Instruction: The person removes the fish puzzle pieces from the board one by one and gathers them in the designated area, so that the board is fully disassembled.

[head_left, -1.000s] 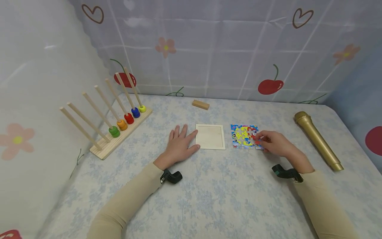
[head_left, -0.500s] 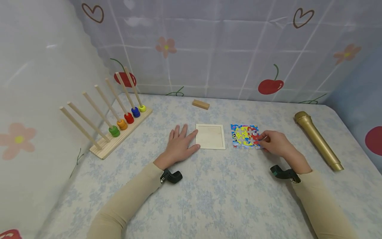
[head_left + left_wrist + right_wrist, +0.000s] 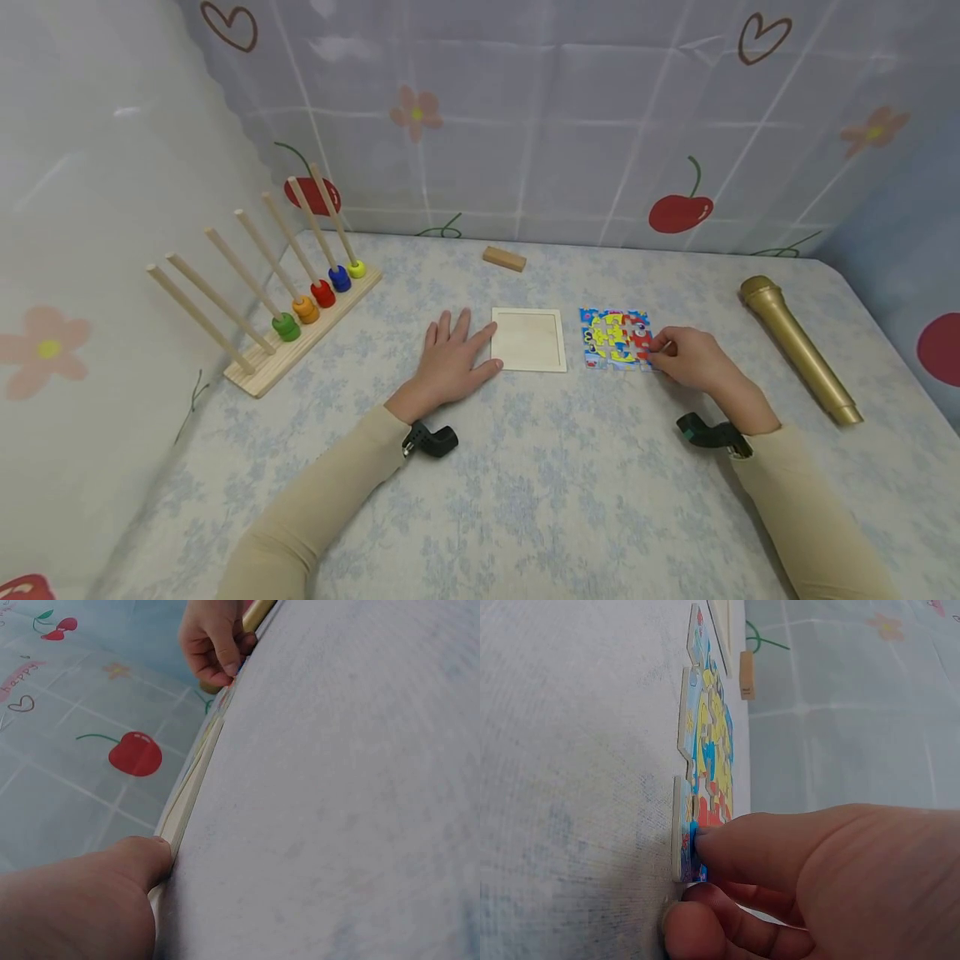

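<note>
A jigsaw puzzle (image 3: 611, 337) with a yellow, red and blue picture lies on the table, gaps showing between some pieces. At its right edge, my right hand (image 3: 692, 358) pinches a puzzle piece, mostly hidden by the fingers. In the right wrist view, the thumb (image 3: 735, 844) lies over the inner side of the lower corner, beside a blue corner piece (image 3: 681, 832). To the left is a square wooden puzzle tray (image 3: 528, 340) with a raised rim and nothing inside. My left hand (image 3: 450, 367) rests flat, fingers spread, thumb and index finger touching the tray's left edge.
A wooden peg stand (image 3: 300, 329) with coloured rings is at the left. A small wooden block (image 3: 504, 259) lies behind the tray. A gold microphone (image 3: 799, 350) lies at the right. Patterned curtain (image 3: 540, 125) closes off the back.
My right hand has drawn slightly to the right from over the red pieces to the puzzle's right edge, leaving more red showing. My left hand stays still; the head view tilts slightly.
</note>
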`<state>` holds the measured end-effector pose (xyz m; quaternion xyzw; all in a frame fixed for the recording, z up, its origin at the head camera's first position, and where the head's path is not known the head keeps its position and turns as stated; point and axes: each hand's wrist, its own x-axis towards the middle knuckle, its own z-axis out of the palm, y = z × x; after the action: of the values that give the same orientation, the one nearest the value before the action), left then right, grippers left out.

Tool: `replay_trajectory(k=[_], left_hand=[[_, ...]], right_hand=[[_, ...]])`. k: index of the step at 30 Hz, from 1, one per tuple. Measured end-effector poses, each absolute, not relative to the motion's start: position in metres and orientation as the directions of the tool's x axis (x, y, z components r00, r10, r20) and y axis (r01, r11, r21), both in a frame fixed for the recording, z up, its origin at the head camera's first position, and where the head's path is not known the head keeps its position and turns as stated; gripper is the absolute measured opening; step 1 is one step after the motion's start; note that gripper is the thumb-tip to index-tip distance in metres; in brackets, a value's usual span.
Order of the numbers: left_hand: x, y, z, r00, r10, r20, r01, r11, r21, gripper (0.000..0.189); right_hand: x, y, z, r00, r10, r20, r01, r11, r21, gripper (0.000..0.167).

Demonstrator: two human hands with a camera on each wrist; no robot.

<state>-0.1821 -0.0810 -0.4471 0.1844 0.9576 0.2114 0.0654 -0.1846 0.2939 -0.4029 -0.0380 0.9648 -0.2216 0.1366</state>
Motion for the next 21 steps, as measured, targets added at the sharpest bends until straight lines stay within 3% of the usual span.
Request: replay_trajectory(k=[21], left_hand=[[-0.1828,-0.0813,-0.4457,-0.923,0.382,-0.044,0.329,0.844,0.424,0.065]], right_hand=[[-0.1859,0.2925,-0.4031,-0.958,-0.119,-0.260,0.003,0.905,-0.425,0.023]])
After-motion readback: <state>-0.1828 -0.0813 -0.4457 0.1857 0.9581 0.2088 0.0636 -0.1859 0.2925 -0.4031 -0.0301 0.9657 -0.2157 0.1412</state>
